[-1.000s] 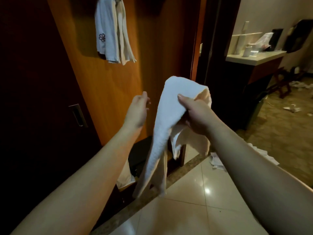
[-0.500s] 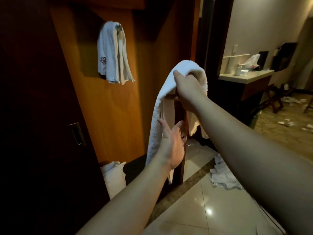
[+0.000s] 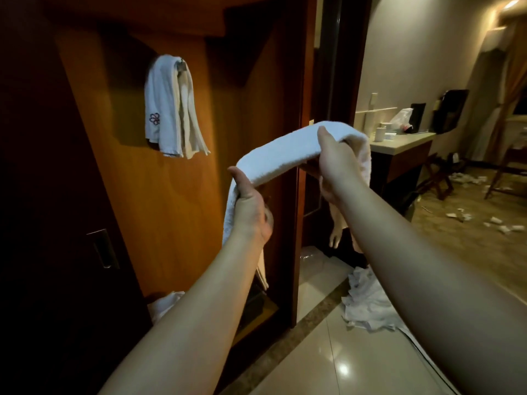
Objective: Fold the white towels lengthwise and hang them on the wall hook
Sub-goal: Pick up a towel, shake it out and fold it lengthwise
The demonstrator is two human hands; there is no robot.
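The hook (image 3: 180, 64) is mostly buried under the hung towels (image 3: 171, 106). The held towel (image 3: 285, 151) hides the fingers of both hands, and its hanging ends pass behind the forearms. Items on the counter (image 3: 405, 141) are too small and dim to identify. The floor litter (image 3: 496, 226) is blurred.

Orange wood wall panel (image 3: 176, 195), glossy tiled floor (image 3: 328, 363), pale-topped counter (image 3: 405, 141) beyond the doorway.

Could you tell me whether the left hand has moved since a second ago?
Yes. The left hand, open and empty then, now grips the white towel, stretched between it and the right hand, lower right of the hung towels.
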